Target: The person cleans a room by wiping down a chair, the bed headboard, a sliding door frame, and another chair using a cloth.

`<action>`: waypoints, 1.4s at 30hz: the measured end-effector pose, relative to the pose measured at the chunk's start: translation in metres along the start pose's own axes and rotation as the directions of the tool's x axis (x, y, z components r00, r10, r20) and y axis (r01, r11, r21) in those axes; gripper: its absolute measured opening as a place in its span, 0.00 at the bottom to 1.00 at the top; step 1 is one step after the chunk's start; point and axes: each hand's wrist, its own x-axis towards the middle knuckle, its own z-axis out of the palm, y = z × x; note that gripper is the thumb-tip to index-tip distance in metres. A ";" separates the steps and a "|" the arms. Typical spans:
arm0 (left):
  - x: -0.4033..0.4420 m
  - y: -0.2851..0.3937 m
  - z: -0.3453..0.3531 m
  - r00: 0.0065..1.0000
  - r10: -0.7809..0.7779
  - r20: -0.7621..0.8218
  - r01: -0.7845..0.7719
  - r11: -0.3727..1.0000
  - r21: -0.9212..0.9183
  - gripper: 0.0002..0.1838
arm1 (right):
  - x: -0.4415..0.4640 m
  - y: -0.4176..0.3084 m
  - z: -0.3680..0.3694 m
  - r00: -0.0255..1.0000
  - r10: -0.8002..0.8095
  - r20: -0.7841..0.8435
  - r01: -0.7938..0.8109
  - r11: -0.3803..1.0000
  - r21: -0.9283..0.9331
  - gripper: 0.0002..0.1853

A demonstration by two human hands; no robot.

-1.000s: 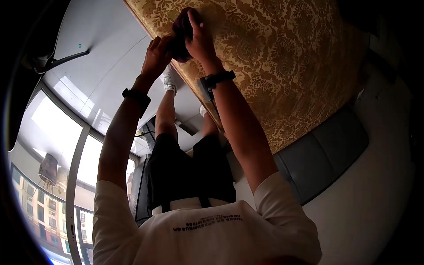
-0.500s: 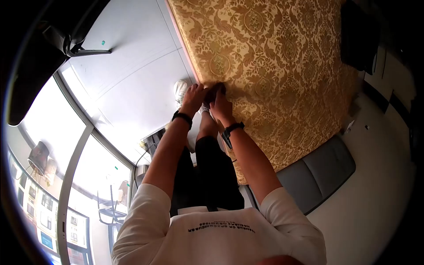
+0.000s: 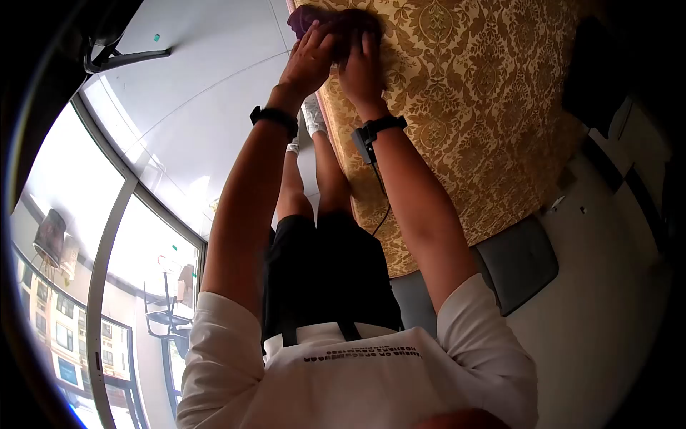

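Note:
A dark purple cloth lies bunched near the edge of a gold floral-patterned table cover, at the top of the view. My left hand rests on its near left part, fingers stretched out over the fabric. Close beside it, my right hand lies on the cloth with its fingers extended and pointing away from me. The hands are almost touching. Both wrists carry black bands, and a small box with a cable hangs at the right wrist. The fingertips are dim against the dark cloth.
A grey padded seat stands beside the covered surface at the right. Pale floor tiles lie at the left, with a black chair leg over them. Large windows fill the left side. A dark object is at upper right.
Both hands have reached farther away from me, up the view, along with the cloth. The cloth now looks wider and more spread, and the fingers are straighter over it. The camera view has shifted.

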 end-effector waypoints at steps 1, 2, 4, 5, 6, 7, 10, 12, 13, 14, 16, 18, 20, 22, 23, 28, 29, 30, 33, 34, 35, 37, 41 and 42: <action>-0.013 0.005 0.004 0.998 -0.032 0.054 0.031 0.999 0.024 0.17 | -0.022 0.000 -0.001 0.998 0.036 0.046 -0.036 0.999 0.007 0.31; -0.040 0.012 0.012 0.979 -0.056 0.197 0.049 0.998 0.036 0.16 | -0.055 -0.003 -0.005 0.990 0.077 0.118 -0.084 0.995 0.056 0.31; -0.086 0.023 0.014 0.836 -0.078 0.543 0.065 0.997 0.043 0.14 | -0.104 -0.018 -0.019 0.967 0.115 0.226 -0.151 0.977 0.150 0.30; -0.094 0.030 0.008 0.717 -0.083 0.693 0.088 0.996 0.028 0.13 | -0.116 -0.034 -0.037 0.953 0.143 0.267 -0.193 0.966 0.170 0.29; -0.095 0.040 0.003 0.618 -0.120 0.777 0.161 0.987 0.025 0.13 | -0.138 -0.026 -0.030 0.887 0.186 0.423 -0.276 0.947 0.163 0.26; -0.098 0.050 -0.001 0.508 -0.156 0.847 0.232 0.972 0.039 0.13 | -0.175 -0.028 -0.036 0.774 0.225 0.592 -0.370 0.919 0.135 0.23; -0.105 0.093 -0.073 0.423 -0.249 0.871 0.417 0.907 0.057 0.13 | -0.149 -0.064 -0.072 0.696 0.089 0.712 -0.453 0.824 0.340 0.17; -0.069 0.133 -0.148 0.646 -0.324 0.691 0.449 0.893 -0.001 0.14 | -0.108 -0.076 -0.073 0.727 -0.033 0.686 -0.288 0.892 0.348 0.15; -0.065 0.127 -0.171 0.732 -0.232 0.641 0.359 0.930 -0.074 0.15 | -0.097 -0.091 -0.079 0.699 -0.144 0.701 -0.156 0.925 0.345 0.13; -0.061 0.122 -0.194 0.803 -0.135 0.580 0.256 0.957 -0.132 0.15 | -0.077 -0.101 -0.082 0.664 -0.194 0.722 -0.158 0.908 0.389 0.22; -0.049 0.116 -0.253 0.847 -0.122 0.518 0.271 0.936 -0.223 0.13 | -0.034 -0.139 -0.116 0.711 -0.219 0.668 -0.067 0.925 0.375 0.28; -0.062 0.076 -0.274 0.973 -0.051 0.227 0.104 0.968 -0.228 0.12 | 0.013 -0.169 -0.138 0.766 -0.311 0.563 0.118 0.929 0.352 0.44; -0.057 0.091 -0.338 0.959 -0.091 0.269 0.126 0.985 -0.114 0.11 | 0.047 -0.220 -0.169 0.801 -0.327 0.501 0.158 0.923 0.351 0.42; -0.050 0.115 -0.406 0.973 -0.042 0.227 0.068 0.992 -0.109 0.09 | 0.083 -0.274 -0.185 0.851 -0.349 0.392 0.201 0.907 0.371 0.42; -0.047 0.133 -0.438 0.981 0.041 0.190 -0.016 0.992 -0.128 0.08 | 0.091 -0.300 -0.189 0.878 -0.341 0.337 0.203 0.901 0.383 0.41; -0.061 0.158 -0.552 0.996 -0.066 0.061 0.070 0.996 -0.061 0.03 | 0.140 -0.416 -0.179 0.900 -0.364 0.240 0.246 0.878 0.410 0.33; -0.063 0.161 -0.578 0.998 -0.063 0.021 0.064 0.996 -0.055 0.03 | 0.151 -0.454 -0.205 0.886 -0.347 0.308 0.179 0.868 0.463 0.29; -0.066 0.157 -0.595 0.992 -0.122 0.026 0.122 0.993 -0.003 0.03 | 0.159 -0.472 -0.201 0.882 -0.345 0.320 0.094 0.796 0.598 0.29; -0.077 0.131 -0.638 0.990 -0.069 -0.123 0.082 0.991 0.108 0.06 | 0.159 -0.524 -0.163 0.850 -0.401 0.341 0.018 0.670 0.742 0.23; -0.081 0.116 -0.648 0.976 -0.087 -0.201 0.121 0.979 0.161 0.07 | 0.158 -0.543 -0.157 0.888 -0.401 0.227 0.064 0.595 0.801 0.15; -0.083 0.101 -0.657 0.958 -0.097 -0.269 0.157 0.965 0.211 0.09 | 0.163 -0.548 -0.137 0.846 -0.432 0.312 0.103 0.707 0.700 0.10; -0.093 0.079 -0.675 0.896 -0.129 -0.425 0.270 0.918 0.290 0.12 | 0.180 -0.593 -0.205 0.647 -0.507 0.569 0.025 0.760 0.649 0.10; -0.116 0.022 -0.702 0.777 -0.289 -0.559 0.453 0.874 0.178 0.10 | 0.182 -0.629 -0.150 0.792 -0.525 0.312 0.196 0.703 0.684 0.10; -0.120 0.001 -0.704 0.731 -0.330 -0.597 0.499 0.856 0.137 0.11 | 0.191 -0.643 -0.170 0.739 -0.479 0.473 0.084 0.763 0.641 0.13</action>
